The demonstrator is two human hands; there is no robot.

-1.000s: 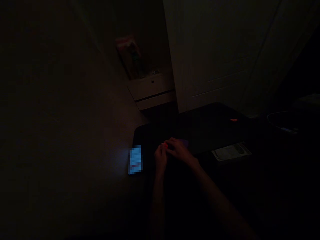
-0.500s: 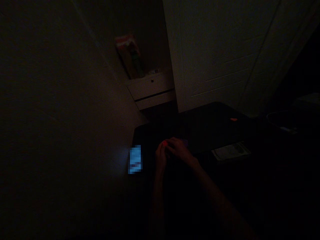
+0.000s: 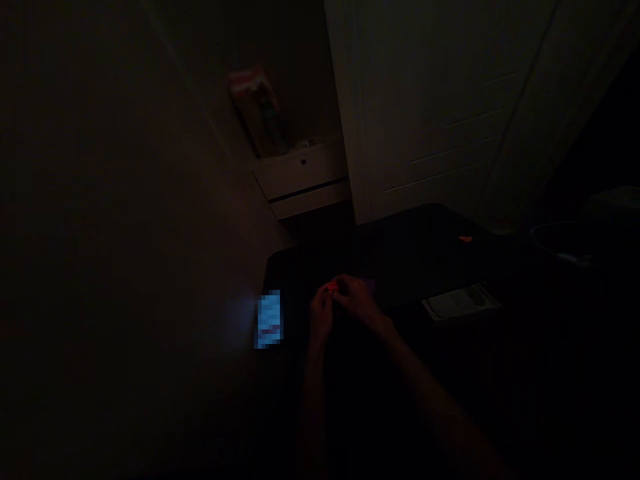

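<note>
Both hands meet over the dark table (image 3: 400, 250), pinching a small, bright red-orange piece (image 3: 331, 286) between their fingertips. My left hand (image 3: 321, 311) grips it from the left, fingers closed. From the right, my right hand (image 3: 354, 295) has its fingers bent in on the same piece. What kind of thing it is cannot be made out in the dim light. Just behind my right hand a purple object (image 3: 369, 285) shows in part, its shape mostly hidden.
A glowing, blurred blue screen (image 3: 269, 320) is at the table's left end by the wall. Another small orange piece (image 3: 465, 239) lies on the table at right. A pale, flat, book-like thing (image 3: 461, 302) is near the front edge. Drawers (image 3: 303, 177) and a light panel (image 3: 425, 100) stand behind.
The fingers have shifted slightly around the red-orange piece, and a little more of it shows between the hands. The view has moved only slightly.
</note>
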